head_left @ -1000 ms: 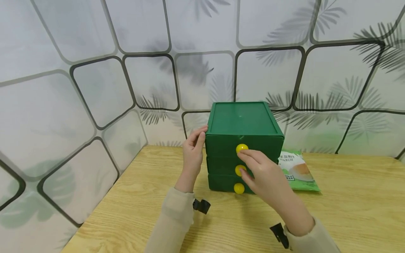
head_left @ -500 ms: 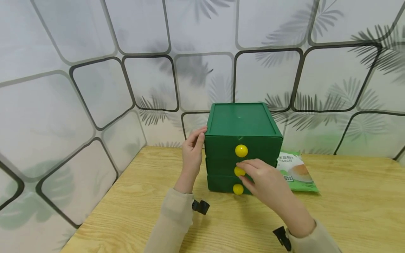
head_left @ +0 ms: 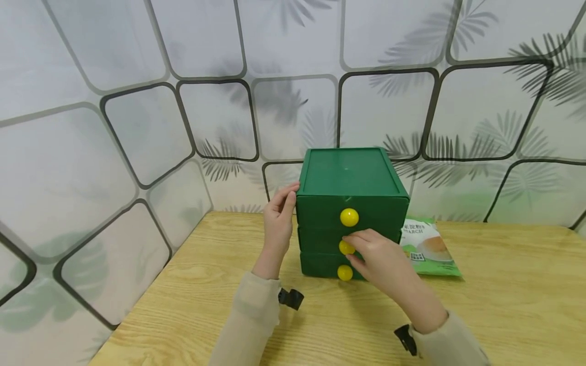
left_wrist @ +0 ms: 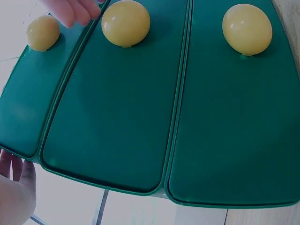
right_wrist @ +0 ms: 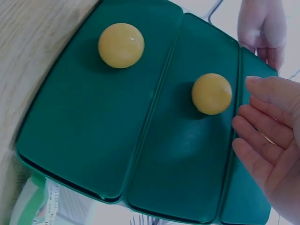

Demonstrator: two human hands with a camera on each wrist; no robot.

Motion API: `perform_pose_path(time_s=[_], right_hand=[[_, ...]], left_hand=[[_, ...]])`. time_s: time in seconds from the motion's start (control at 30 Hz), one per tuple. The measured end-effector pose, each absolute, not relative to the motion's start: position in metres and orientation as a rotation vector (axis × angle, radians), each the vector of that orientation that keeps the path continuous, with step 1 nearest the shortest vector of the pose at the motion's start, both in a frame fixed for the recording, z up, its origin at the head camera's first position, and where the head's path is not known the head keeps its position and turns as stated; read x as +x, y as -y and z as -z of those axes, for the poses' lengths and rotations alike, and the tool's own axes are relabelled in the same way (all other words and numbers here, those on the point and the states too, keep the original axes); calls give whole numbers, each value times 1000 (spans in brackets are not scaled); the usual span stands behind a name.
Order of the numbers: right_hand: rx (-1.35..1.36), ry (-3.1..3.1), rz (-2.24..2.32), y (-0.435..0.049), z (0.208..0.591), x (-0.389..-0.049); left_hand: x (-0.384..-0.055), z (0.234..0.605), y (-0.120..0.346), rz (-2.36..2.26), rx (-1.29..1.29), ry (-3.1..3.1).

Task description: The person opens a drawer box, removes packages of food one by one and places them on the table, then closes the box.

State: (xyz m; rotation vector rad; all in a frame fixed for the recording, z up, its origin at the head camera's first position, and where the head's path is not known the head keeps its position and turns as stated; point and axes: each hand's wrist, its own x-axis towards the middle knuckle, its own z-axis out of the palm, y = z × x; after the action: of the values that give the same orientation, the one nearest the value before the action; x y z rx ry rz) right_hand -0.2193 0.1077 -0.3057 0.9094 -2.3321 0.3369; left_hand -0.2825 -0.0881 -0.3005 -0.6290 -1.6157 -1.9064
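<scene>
A green drawer box point(head_left: 352, 173) with three stacked drawers and round yellow knobs stands on the table. My left hand point(head_left: 280, 213) rests its fingers against the box's upper left side. In front of the drawers is my right hand point(head_left: 382, 256), its thumb and fingers parted, overlapping the middle knob point(head_left: 346, 247) in the head view. The right wrist view shows this right hand point(right_wrist: 272, 126) loosely bent, apart from the middle knob point(right_wrist: 211, 93). It hides the top knob there. The top knob point(head_left: 349, 217) and bottom knob point(head_left: 345, 273) are visible from the head. All the drawers look closed.
A green and white starch packet point(head_left: 430, 247) lies right of the box, partly behind it. A patterned wall covering point(head_left: 293, 117) rises close behind the wooden table point(head_left: 206, 264). Black wrist mounts point(head_left: 291, 299) stick out from the sleeves.
My right hand has moved slightly down from the top knob to in front of the middle knob, as the head view shows. The left hand and box have stayed put.
</scene>
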Motion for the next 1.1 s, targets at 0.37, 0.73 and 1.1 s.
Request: perform_pose_path(time_s=[0.37, 0.73, 1.1], right_hand=[[895, 2372, -317, -106, 314, -227], [888, 2358, -321, -105, 320, -230], [887, 2345, -306, -103, 321, -231]], left_hand=[[-283, 300, 88, 1902, -620, 1624], [-283, 300, 89, 1898, -628, 1610], [-283, 300, 88, 1897, -636, 1603]])
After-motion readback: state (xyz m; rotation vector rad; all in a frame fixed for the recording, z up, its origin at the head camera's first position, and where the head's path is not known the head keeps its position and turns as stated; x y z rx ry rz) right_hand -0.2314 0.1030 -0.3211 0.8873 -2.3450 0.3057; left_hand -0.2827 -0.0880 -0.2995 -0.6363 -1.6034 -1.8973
